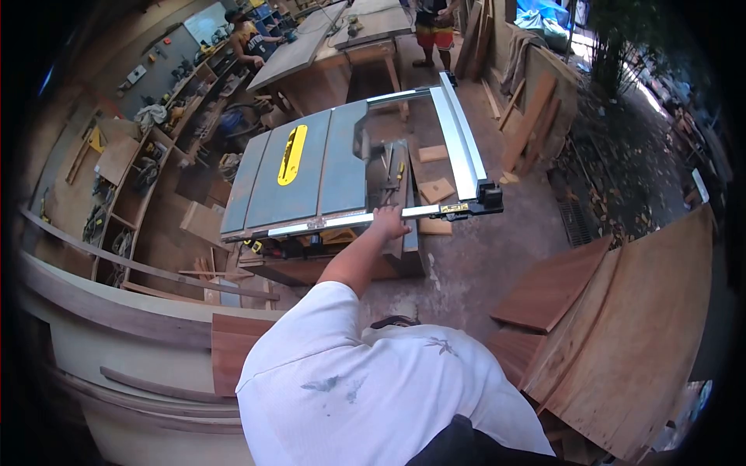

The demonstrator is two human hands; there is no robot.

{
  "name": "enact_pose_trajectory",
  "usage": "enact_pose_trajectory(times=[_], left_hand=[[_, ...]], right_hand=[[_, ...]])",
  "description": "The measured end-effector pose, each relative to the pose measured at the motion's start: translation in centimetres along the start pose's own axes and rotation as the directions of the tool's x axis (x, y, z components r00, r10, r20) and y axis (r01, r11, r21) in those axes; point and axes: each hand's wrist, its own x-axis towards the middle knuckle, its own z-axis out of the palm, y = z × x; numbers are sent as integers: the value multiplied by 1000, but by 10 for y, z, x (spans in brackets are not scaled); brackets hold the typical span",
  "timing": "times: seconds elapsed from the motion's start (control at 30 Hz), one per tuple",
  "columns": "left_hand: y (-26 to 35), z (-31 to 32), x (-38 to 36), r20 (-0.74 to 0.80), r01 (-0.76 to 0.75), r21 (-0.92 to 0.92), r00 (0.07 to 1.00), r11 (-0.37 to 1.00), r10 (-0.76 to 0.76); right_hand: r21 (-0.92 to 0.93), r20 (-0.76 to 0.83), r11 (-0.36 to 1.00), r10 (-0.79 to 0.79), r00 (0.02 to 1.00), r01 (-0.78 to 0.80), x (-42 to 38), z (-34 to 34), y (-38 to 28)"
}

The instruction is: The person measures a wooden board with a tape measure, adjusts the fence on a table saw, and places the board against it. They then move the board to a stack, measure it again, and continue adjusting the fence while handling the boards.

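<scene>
My left hand [389,223] reaches forward to the metal front rail [342,220] of a table saw. Its fingers curl over the rail and the thumb points to the right. The saw's grey table [260,175] lies left of the hand, with a yellow throat plate [291,155] set in it. To the right, the silver rip fence [458,144] spans the rails, with a black end clamp [488,197] at its near end. Pliers and other small tools [395,172] lie on a surface between table and fence. My right hand is out of view.
Behind the saw stands a wooden workbench [326,70]; one person [252,46] is at its left, another [434,35] beyond it. Shelves with tools [128,194] line the left wall. Wooden panels [637,326] lean at the right, and boards [140,326] lie at the left.
</scene>
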Motion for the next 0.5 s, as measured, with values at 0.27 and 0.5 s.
enact_pose_trajectory(times=[0.27, 0.5], left_hand=[[5, 3, 4, -27, 11, 55, 1000, 998, -10], [-5, 9, 18, -39, -24, 122, 999, 992, 29]], right_hand=[[68, 0, 991, -111, 994, 111, 64, 42, -10], [137, -130, 966, 238, 963, -220, -74, 67, 69]])
